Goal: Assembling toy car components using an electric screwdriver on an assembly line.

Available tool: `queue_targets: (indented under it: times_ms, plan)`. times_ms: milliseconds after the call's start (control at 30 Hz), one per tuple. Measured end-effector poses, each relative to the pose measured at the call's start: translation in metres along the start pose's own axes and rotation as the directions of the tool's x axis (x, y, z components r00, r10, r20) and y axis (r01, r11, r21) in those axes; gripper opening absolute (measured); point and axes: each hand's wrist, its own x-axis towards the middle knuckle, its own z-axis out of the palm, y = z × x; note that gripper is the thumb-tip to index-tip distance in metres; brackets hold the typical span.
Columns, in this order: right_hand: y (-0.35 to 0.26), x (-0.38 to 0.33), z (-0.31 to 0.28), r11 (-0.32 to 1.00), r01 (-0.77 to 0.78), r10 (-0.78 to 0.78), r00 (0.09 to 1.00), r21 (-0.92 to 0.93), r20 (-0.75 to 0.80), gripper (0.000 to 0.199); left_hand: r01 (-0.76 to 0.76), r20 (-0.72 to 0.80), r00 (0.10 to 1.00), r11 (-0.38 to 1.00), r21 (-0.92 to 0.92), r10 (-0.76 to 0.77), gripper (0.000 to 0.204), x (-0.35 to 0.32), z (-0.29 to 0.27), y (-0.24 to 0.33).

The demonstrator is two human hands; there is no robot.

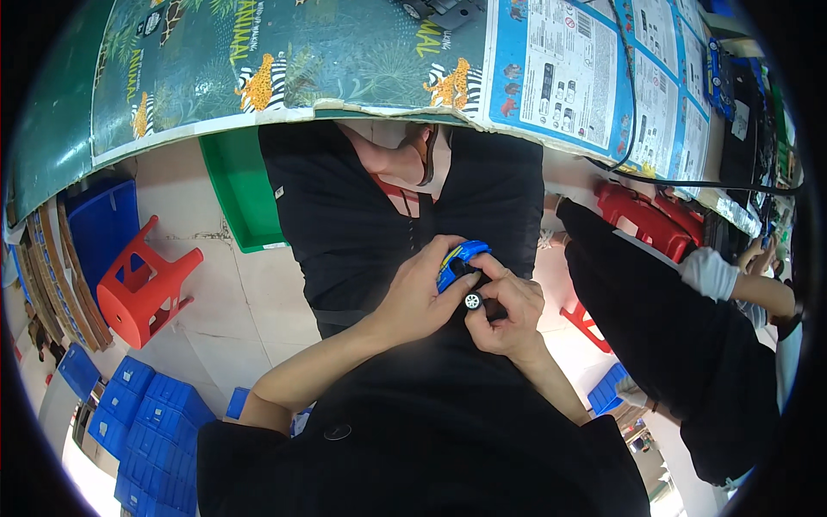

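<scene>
A blue toy car [466, 251] sits between the hands, held in the air short of the worktop [353, 77] beyond them. It looks light, stiff and smooth — probably a bit slippery, so best taken by its sides, clear of the small wheel [473, 301]. The left hand [415, 289] pinches the body, thumb against fingers; the right hand [514, 312] curls beside the wheel — its exact grip cannot be told. Both forearms angle inward.

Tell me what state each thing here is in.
Glossy blue plastic toy car: gripped by left hand
Round black pale-spoked wheel: at right hand
Red plastic stool: on the floor
Blue rectangular plastic boxes: stacked
Green printed cardboard sheet: torn at edge
Green plastic tray: partly hidden
</scene>
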Motion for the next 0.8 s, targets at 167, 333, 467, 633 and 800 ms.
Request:
queue_targets:
  times_ms: [167,333,467,633,800]
  plan:
    - [0.003,-0.004,0.003,1.0,0.012,-0.012,1.0,-0.001,-0.025,0.015,-0.022,-0.004,1.0,1.0,0.004,0.022,0.034,-0.001,0.001,-0.001]
    - [0.006,-0.007,0.002,1.0,0.025,-0.024,0.998,0.012,-0.051,0.017,-0.001,-0.001,1.0,0.999,0.043,0.001,0.035,-0.002,0.003,0.0]
    - [0.006,-0.008,0.001,0.999,0.018,-0.016,0.998,0.034,-0.067,0.017,-0.041,0.001,0.999,0.994,0.099,0.041,0.035,-0.002,0.004,0.002]
    - [0.013,-0.012,0.005,0.996,-0.002,0.011,0.995,0.094,-0.102,0.016,-0.093,-0.033,0.994,0.983,0.16,0.1,0.037,0.0,0.007,0.003]
    - [0.018,-0.015,0.006,0.988,-0.031,0.05,0.992,0.153,-0.116,0.015,-0.038,-0.003,0.999,0.97,0.24,0.04,0.038,0.001,0.007,0.008]
